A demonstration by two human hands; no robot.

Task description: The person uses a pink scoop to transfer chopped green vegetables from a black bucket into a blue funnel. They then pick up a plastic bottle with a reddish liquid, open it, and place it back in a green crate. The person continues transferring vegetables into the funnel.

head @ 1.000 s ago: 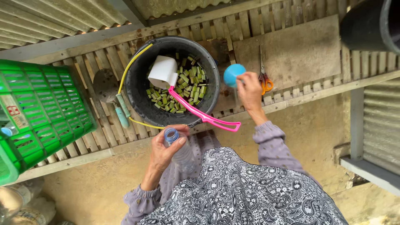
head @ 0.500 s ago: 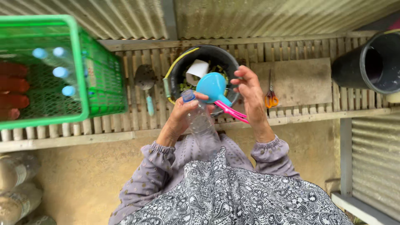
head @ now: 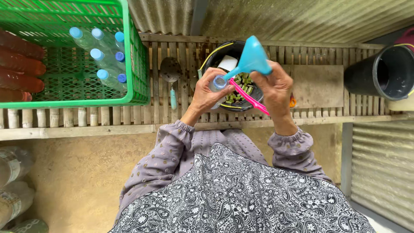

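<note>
Head view, looking straight down over a slatted wooden bench (head: pixel 142 116) set against corrugated sheeting.

Green plastic crate (head: pixel 138 64), upper left: holds about 6 clear bottles with blue caps (head: pixel 105 56) and several brown-filled bottles at its left edge, cut off by the frame.

Black bucket (head: pixel 215 56), centre of the bench: contains chopped green pieces, a white cup and a pink ladle (head: pixel 250 98) whose handle runs out over the rim toward the lower right. A second dark bucket (head: pixel 379 75) stands at the far right, partly cut off.

Left hand (head: pixel 207 95): fingers wrapped tightly around a small clear bottle (head: pixel 217 84), held above the bucket's near rim with its open mouth facing up.

Right hand (head: pixel 276 90): fingers pinched on the rim of a blue funnel (head: pixel 252 58). The funnel's long axis is tilted, wide end up and to the right, spout pointing down-left to the bottle mouth; spout tip and mouth appear touching, though whether the tip is inside cannot be told. Both hands sit equally close to this junction.

Hidden: the bottle's lower body behind the left fingers, most of the bucket contents beneath both hands, and an orange object behind the right wrist.
</note>
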